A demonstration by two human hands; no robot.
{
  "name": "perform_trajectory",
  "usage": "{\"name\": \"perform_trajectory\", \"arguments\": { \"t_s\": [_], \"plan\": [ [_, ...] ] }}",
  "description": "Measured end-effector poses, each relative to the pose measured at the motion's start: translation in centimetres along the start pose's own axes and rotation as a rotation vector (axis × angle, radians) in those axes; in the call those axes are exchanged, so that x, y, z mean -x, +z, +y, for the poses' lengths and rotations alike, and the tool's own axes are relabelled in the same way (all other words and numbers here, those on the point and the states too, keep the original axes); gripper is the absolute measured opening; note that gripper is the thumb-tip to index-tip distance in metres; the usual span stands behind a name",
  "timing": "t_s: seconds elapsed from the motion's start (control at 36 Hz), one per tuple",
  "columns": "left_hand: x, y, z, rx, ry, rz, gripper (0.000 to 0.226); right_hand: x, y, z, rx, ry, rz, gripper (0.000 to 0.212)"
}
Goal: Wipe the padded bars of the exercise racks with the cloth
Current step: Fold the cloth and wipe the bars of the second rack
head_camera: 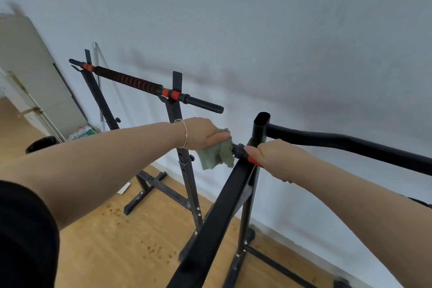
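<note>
EXERCISE RACKS GET A WIPE-DOWN: A person is cleaning gym equipment beside a pale wall, working on the stub end of the near padded bar (pixel 239 150) on the near rack (pixel 222 206). The left hand (pixel 201 133) is gripping a green cloth (pixel 217 155), fingers clamped on it, and is pressing it over the bar's tip. The cloth is hanging just at nine o'clock of the right hand (pixel 272 156), which is clasping the same bar at its orange band, apparently steadying it.

The bar's end seems to be the step in hand. The stretch under the right hand looks yet to be wiped, so the next move is likely calling for that hand to give way and let the cloth travel along the padding under firm, wrapped pressure.

The far rack (pixel 175 110), at ten o'clock of the cloth, is carrying the far padded bar (pixel 140 84) in red and black, well apart from both hands.

Most of the near padded bar is lying hidden behind the right hand and forearm. The fingertips of both hands are tucked out of sight, and the near rack is being cut off at the lower edge.
</note>
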State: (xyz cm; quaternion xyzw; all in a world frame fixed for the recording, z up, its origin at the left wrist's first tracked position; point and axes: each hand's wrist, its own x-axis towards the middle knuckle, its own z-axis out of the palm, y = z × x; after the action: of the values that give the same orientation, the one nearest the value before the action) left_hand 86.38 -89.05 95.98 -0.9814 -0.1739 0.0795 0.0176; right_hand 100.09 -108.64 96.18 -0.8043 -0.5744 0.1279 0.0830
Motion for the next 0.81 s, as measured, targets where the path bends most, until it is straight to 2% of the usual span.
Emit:
{"name": "perform_trajectory", "arguments": {
  "t_s": [0.03, 0.06, 0.08, 0.11, 0.14, 0.17, 0.19, 0.25, 0.31, 0.33, 0.39, 0.42, 0.44, 0.47, 0.53, 0.56, 0.67, 0.75, 0.81],
  "plan": [
    [-0.5, -0.4, 0.3, 0.049, -0.070, -0.049, 0.061, 0.2, 0.4, 0.2, -0.006, 0.003, 0.048, 0.040],
    [-1.1, -0.7, 0.4, 0.079, -0.133, -0.131, 0.046, 0.6, 1.0, 0.2, 0.021, 0.014, 0.094, 0.038],
    [-1.4, -1.1, 0.4, 0.031, -0.129, -0.238, 0.031, 1.2, 1.6, 0.0, 0.168, -0.026, 0.141, 0.025],
    [-1.7, -1.5, 0.5, 0.036, -0.113, -0.313, 0.044, 2.0, 1.7, -0.5, 0.298, -0.003, 0.157, 0.021],
    [-1.6, -1.5, 0.8, 0.019, -0.097, -0.383, 0.064, 2.5, 2.0, -0.5, 0.391, -0.029, 0.219, 0.034],
    [-1.9, -1.1, 0.4, -0.028, -0.051, -0.407, 0.075, 2.5, 2.3, -0.4, 0.426, -0.055, 0.272, 0.041],
    [-1.8, -0.9, 0.2, -0.041, -0.056, -0.385, 0.075, 2.4, 2.4, -0.4, 0.503, -0.093, 0.293, 0.043],
    [-0.8, -1.0, 0.4, -0.071, -0.060, -0.228, 0.059, 1.8, 1.9, 0.0, 0.508, -0.157, 0.205, 0.057],
    [0.1, -0.6, 0.3, -0.164, 0.006, -0.023, 0.036, 1.1, 0.4, 0.2, 0.356, -0.155, 0.054, 0.045],
    [0.7, -0.2, 0.2, -0.181, 0.047, 0.056, 0.039, 1.0, -0.5, 0.0, 0.260, -0.120, -0.015, 0.040],
    [1.8, 0.3, 0.2, -0.094, 0.131, 0.225, 0.064, 1.1, -1.6, 0.3, 0.118, 0.016, -0.142, 0.035],
    [2.1, 0.6, 0.2, -0.074, 0.200, 0.310, 0.068, 1.2, -2.0, 0.6, 0.108, 0.064, -0.203, 0.031],
    [2.3, 0.9, 0.4, -0.072, 0.290, 0.378, 0.068, 1.4, -2.2, 0.7, 0.079, 0.122, -0.250, 0.034],
    [2.2, 1.4, 0.3, -0.089, 0.367, 0.423, 0.067, 1.6, -2.3, 0.9, -0.012, 0.194, -0.289, 0.051],
    [1.9, 2.1, 0.8, -0.131, 0.438, 0.437, 0.067, 1.5, -1.9, 1.3, -0.219, 0.288, -0.335, 0.079],
    [1.6, 2.4, 1.1, -0.148, 0.435, 0.424, 0.071, 1.4, -1.7, 1.5, -0.268, 0.299, -0.332, 0.082],
    [1.6, 2.4, 2.9, -0.266, 0.214, 0.359, 0.092, 1.7, -1.4, 1.1, -0.296, 0.302, -0.303, 0.076],
    [1.5, 2.7, 3.6, -0.283, 0.089, 0.329, 0.084, 1.9, -1.0, 0.7, -0.151, 0.284, -0.224, 0.071],
    [1.6, 2.5, 4.1, -0.269, 0.033, 0.322, 0.071, 2.2, -0.7, 0.6, 0.073, 0.193, -0.133, 0.043]
  ]
}}
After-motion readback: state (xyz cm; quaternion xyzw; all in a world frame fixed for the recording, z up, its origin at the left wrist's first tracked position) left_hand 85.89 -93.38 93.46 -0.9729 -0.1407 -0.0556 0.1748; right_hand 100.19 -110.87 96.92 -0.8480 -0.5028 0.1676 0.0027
